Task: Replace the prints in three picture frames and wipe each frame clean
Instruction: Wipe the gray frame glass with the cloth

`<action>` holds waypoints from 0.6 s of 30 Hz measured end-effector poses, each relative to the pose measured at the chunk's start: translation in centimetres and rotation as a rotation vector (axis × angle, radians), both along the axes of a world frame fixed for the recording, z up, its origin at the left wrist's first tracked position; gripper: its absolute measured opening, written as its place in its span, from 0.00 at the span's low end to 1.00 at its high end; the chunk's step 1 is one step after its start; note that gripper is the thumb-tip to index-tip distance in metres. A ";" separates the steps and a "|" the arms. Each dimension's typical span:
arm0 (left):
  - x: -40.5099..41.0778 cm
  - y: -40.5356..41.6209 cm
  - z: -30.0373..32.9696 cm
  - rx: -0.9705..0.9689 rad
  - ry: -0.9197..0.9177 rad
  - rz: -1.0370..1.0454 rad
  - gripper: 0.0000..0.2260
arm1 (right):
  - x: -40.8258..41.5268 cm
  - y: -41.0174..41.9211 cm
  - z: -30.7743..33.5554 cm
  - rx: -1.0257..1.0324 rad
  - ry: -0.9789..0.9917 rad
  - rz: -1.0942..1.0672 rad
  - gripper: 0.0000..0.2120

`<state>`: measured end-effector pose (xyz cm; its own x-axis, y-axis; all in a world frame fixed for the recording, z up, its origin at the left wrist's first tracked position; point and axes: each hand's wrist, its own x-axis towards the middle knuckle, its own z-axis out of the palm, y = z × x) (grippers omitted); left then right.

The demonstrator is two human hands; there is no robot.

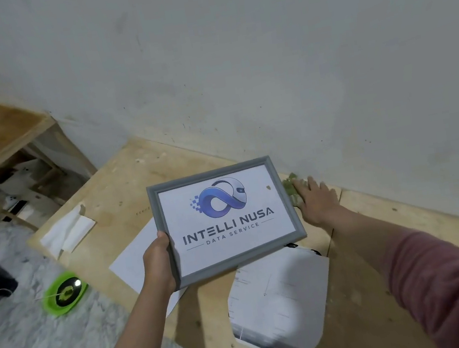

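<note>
Frame [226, 221] holds print [226, 219]; left hand [157, 260] grips.

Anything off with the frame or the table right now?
The gray frame shows a small dark spot on the print's upper right, perhaps a smudge. On the plywood table, the white sheets lie scattered and curled.
</note>
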<state>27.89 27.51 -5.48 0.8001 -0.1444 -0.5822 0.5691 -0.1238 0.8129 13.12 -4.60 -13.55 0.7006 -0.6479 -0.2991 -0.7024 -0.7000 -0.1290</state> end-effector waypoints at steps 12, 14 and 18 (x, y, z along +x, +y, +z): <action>0.0 -0.1 -0.2 0.000 -0.010 -0.003 0.14 | -1.1 -0.4 -0.8 -0.113 0.073 0.161 0.36; -0.1 0.0 0.1 -0.011 -0.018 -0.018 0.14 | -1.9 -1.0 0.2 0.009 -0.052 0.085 0.29; -0.8 -0.4 0.7 -0.040 -0.049 -0.070 0.14 | -4.1 -0.6 4.9 0.217 -0.504 -0.303 0.19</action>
